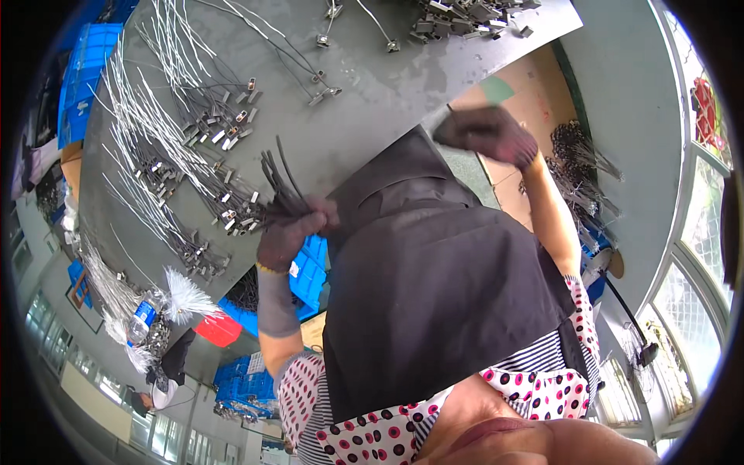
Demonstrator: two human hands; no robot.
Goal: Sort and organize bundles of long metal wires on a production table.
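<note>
My left hand (293,236), in a dark glove, is closed round a small bunch of black cable pieces (282,177). Their ends stick up over the grey metal table (341,132). My right hand (487,136), gloved too, is raised past the table's near edge, right of the black apron. Motion blurs its fingers, and a short dark tip shows beside them; I cannot make out whether it is held. Left of the cable pieces lie rows of wires (182,155) with pale strands and small metal connectors at their dark ends.
Small metal parts (473,17) are heaped at the table's far right. Beneath the near edge is a blue bin (311,271) with dark contents. Bundled cables (577,155) lie on cardboard at right. A bottle (142,319) and a red container (218,329) are at left.
</note>
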